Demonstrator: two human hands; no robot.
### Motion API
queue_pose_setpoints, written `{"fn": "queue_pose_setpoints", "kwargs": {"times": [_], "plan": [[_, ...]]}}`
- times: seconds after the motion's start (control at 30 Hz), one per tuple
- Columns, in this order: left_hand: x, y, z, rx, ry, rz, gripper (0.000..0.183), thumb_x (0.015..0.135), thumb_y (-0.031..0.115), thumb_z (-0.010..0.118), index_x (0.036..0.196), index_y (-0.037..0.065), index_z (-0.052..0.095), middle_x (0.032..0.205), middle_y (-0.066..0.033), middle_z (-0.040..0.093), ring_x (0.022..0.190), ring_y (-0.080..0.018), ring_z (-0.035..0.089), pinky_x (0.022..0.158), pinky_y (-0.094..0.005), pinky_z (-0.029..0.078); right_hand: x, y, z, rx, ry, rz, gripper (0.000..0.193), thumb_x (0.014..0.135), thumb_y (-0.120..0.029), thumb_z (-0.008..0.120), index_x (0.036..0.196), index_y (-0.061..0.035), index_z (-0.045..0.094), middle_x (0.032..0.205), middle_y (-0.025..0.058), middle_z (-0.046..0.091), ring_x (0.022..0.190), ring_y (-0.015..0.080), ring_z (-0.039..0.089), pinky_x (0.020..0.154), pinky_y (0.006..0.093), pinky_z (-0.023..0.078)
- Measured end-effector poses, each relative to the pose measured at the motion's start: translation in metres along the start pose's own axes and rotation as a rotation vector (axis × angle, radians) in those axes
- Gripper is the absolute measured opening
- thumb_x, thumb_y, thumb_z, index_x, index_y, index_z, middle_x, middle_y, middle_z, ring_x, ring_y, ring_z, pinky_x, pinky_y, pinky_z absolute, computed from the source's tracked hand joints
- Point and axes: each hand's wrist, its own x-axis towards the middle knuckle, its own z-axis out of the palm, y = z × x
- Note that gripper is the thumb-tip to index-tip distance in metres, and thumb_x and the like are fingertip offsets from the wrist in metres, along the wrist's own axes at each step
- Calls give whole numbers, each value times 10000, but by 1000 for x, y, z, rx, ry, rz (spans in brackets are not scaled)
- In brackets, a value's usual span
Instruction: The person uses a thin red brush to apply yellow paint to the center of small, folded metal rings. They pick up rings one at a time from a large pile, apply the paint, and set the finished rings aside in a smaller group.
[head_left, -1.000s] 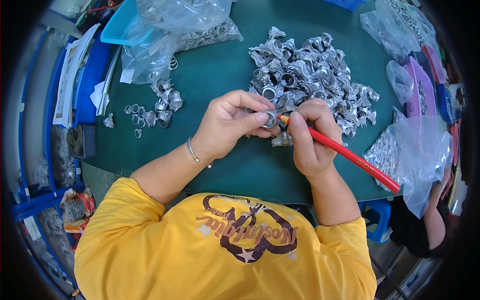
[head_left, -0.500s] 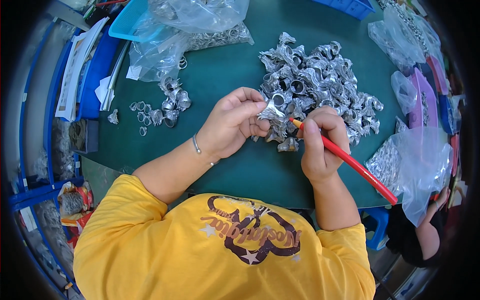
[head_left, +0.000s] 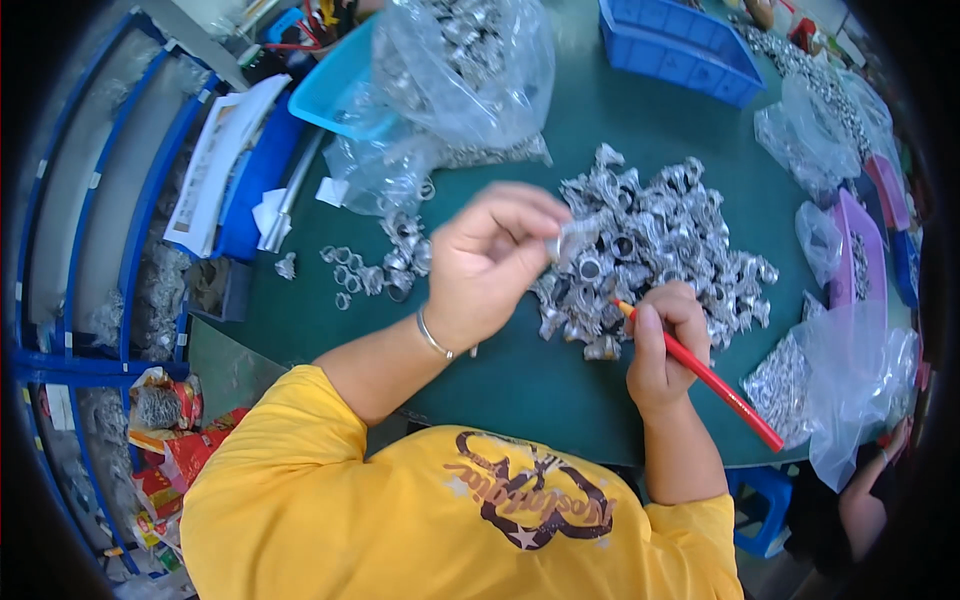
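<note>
My left hand (head_left: 488,262) is raised over the near left edge of a pile of silver cast rings (head_left: 655,235). Its thumb and fingers pinch one silver ring (head_left: 572,238), which is smeared by motion. In my right hand (head_left: 672,340) is a thick red pencil (head_left: 722,385), held in a writing grip. The pencil's orange tip points left, over the near side of the pile and apart from the ring in my left hand. A smaller group of loose rings (head_left: 372,280) lies on the green table (head_left: 470,390) to the left of my left hand.
Clear plastic bags of metal parts (head_left: 465,80) and a turquoise basket (head_left: 325,85) stand at the far left. A blue bin (head_left: 685,50) is at the back. Another bag (head_left: 780,390) and a purple tray (head_left: 850,250) are on the right. Another person's arm (head_left: 862,500) shows lower right.
My left hand has lifted the ring away from the pencil tip, farther from my body. My right hand still holds the pencil near the pile. The whole view has shifted.
</note>
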Motion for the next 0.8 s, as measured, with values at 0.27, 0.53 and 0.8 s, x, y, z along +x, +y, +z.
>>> {"fn": "queue_pose_setpoints", "kwargs": {"times": [0.27, 0.53, 0.8], "plan": [[162, 22, -109, 1425, 164, 518, 198, 795, 113, 671, 982, 53, 695, 1045, -88, 673, 994, -267, 629, 901, -344, 477, 0, -1, 3, -10, -16, -43, 85, 783, 45, 589, 778, -18, 533, 702, 106, 567, 621, 241, 507, 641, 343, 393], [142, -1, -91, 1978, 554, 518, 686, 737, 226, 736, 1310, -10, 442, 1060, -209, 648, 1001, -249, 630, 861, -337, 484, 0, -2, 0, -32, 22, -49, 103, 767, 53, 602, 759, -27, 538, 678, 90, 563, 613, 234, 521, 627, 342, 400], [176, 48, -146, 901, 533, -15, 528, 757, 143, 662, 1222, -57, 511, 934, -181, 671, 787, -230, 651, 733, -336, 508, -1, 0, -4, -81, -10, -64, 119, 760, 57, 598, 772, -33, 522, 720, 103, 556, 641, 266, 524, 640, 366, 407]]}}
